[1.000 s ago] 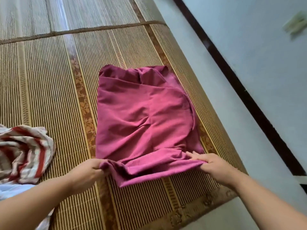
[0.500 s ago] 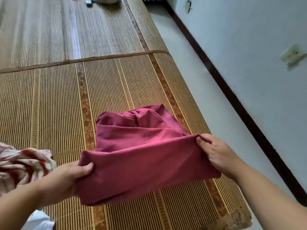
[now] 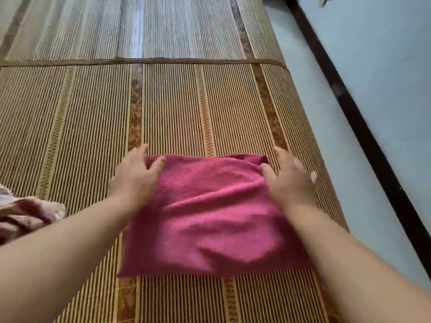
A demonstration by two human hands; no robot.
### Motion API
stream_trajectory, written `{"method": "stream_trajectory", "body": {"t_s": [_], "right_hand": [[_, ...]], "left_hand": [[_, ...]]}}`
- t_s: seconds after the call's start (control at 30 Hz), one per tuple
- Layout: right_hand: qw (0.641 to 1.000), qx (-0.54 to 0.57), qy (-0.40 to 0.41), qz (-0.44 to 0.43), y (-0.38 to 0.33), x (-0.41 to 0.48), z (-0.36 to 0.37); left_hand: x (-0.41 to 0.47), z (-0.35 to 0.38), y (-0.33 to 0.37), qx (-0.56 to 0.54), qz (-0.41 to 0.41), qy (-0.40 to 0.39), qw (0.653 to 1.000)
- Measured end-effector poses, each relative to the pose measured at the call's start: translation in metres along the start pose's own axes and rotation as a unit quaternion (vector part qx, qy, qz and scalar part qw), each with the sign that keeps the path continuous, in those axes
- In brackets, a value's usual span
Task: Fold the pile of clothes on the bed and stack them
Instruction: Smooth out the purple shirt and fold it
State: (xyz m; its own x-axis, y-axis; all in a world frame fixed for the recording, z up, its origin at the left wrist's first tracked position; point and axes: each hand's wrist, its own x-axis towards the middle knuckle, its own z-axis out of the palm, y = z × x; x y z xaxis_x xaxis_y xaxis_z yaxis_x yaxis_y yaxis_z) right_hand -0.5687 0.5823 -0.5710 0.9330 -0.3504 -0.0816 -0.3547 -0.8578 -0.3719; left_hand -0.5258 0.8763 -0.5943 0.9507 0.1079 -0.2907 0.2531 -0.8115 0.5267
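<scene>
We press left hand and right hand, fingers straight, on far corners of the folded pink garment at 6 o'clock on the bed to flatten it; striped clothes lie at 9 o'clock.

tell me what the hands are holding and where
The pink garment, at its far corners: left hand and right hand each have a thumb on top. Pinching or only pressing cannot be told.
</scene>
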Motion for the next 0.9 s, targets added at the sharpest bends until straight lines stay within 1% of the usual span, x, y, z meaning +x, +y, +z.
{"method": "stream_trajectory", "body": {"t_s": [0.03, 0.1, 0.13, 0.2, 0.27, 0.33, 0.47, 0.57, 0.63, 0.7, 0.77, 0.83, 0.9], "right_hand": [[1.000, -0.007, -0.010, -0.021, -0.001, -0.021, 0.009], [0.994, -0.048, -0.078, -0.052, -0.001, -0.061, 0.025], [0.988, -0.075, -0.123, -0.058, 0.002, -0.074, 0.033], [0.974, -0.117, -0.181, -0.067, 0.015, -0.077, 0.050], [0.966, -0.146, -0.198, -0.077, 0.025, -0.059, 0.066], [0.965, -0.155, -0.196, -0.076, 0.030, -0.040, 0.078], [0.960, -0.170, -0.208, -0.076, 0.036, -0.022, 0.094], [0.957, -0.134, -0.246, -0.070, 0.032, -0.019, 0.080], [0.965, -0.090, -0.237, -0.060, 0.033, -0.027, 0.064], [0.975, -0.079, -0.196, -0.068, 0.037, -0.050, 0.046], [0.975, -0.090, -0.187, -0.072, 0.043, -0.084, 0.034], [0.972, -0.110, -0.203, -0.053, 0.049, -0.115, 0.034], [0.969, -0.125, -0.212, -0.020, 0.052, -0.134, 0.043]], "left_hand": [[-0.017, 0.009, 0.002, 0.055, 0.058, -0.009, 0.997], [-0.048, 0.029, 0.002, 0.174, 0.159, -0.062, 0.970], [-0.058, 0.038, -0.001, 0.223, 0.182, -0.086, 0.954], [-0.058, 0.054, -0.009, 0.274, 0.173, -0.104, 0.940], [-0.043, 0.063, -0.019, 0.275, 0.141, -0.094, 0.946], [-0.029, 0.070, -0.026, 0.262, 0.109, -0.085, 0.955], [-0.021, 0.082, -0.029, 0.239, 0.080, -0.096, 0.963], [-0.022, 0.074, -0.023, 0.217, 0.073, -0.117, 0.967], [-0.027, 0.064, -0.020, 0.194, 0.071, -0.112, 0.972], [-0.044, 0.053, -0.019, 0.193, 0.105, -0.094, 0.971], [-0.074, 0.047, -0.019, 0.217, 0.171, -0.090, 0.957], [-0.105, 0.046, -0.018, 0.268, 0.235, -0.127, 0.926], [-0.124, 0.048, -0.022, 0.304, 0.259, -0.172, 0.901]]}}
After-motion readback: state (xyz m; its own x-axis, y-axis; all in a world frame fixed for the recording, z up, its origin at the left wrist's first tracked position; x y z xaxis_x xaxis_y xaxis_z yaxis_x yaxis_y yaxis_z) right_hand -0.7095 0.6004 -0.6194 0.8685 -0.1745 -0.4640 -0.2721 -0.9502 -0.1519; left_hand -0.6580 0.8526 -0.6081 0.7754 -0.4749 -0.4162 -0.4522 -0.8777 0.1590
